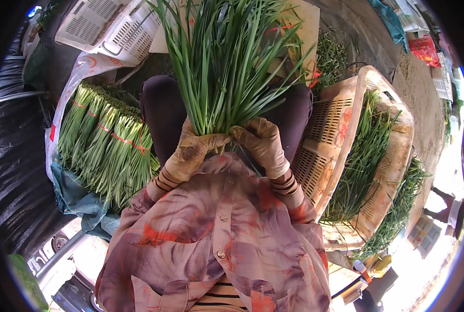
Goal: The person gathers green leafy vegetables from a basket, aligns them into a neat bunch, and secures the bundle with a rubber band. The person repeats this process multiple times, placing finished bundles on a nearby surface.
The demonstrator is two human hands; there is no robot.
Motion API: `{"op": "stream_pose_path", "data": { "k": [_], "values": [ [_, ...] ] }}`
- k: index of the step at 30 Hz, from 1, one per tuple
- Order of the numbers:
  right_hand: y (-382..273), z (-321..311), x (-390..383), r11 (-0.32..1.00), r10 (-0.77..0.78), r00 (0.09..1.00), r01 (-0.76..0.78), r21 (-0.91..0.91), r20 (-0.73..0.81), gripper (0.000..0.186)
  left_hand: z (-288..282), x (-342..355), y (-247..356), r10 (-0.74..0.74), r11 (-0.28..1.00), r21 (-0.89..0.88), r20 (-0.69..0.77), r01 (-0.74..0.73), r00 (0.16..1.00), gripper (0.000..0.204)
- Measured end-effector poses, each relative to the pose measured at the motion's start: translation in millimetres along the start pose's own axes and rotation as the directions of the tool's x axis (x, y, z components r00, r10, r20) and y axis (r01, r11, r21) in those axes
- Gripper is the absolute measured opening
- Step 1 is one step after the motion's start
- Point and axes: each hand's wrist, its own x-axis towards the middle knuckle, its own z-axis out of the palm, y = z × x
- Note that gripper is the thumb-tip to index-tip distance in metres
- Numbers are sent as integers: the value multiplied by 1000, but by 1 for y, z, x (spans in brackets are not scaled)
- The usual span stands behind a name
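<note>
A large bunch of garlic chives fans out away from me over my knees, its long flat green leaves spread at the far end. My left hand, in a stained work glove, is closed around the left side of the bunch's near end. My right hand, gloved as well, pinches the right side of that same end, thumb and fingers pressed together. Both hands almost meet at the stems, whose cut ends are mostly hidden by the gloves.
Several chive bundles tied with red bands stand on my left. A dirty plastic crate with loose chives leans on my right; more greens lie beyond it. White crates sit at the far left, and a pale board lies ahead.
</note>
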Motion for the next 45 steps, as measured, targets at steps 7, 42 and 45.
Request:
{"op": "stream_pose_path", "data": {
  "k": [7,42,45],
  "values": [
    [-6,8,-3,816,-420,898,311,-487,-130,16,1,6,-11,21,997,-77,-28,-23,999,45],
    [-6,-7,4,901,-212,976,212,-378,41,11,-24,48,-49,251,960,-96,-119,-263,961,62],
    [15,-23,-20,906,-244,964,187,-380,-109,9,-26,37,-28,202,979,32,-54,-200,978,53]
  ]
}}
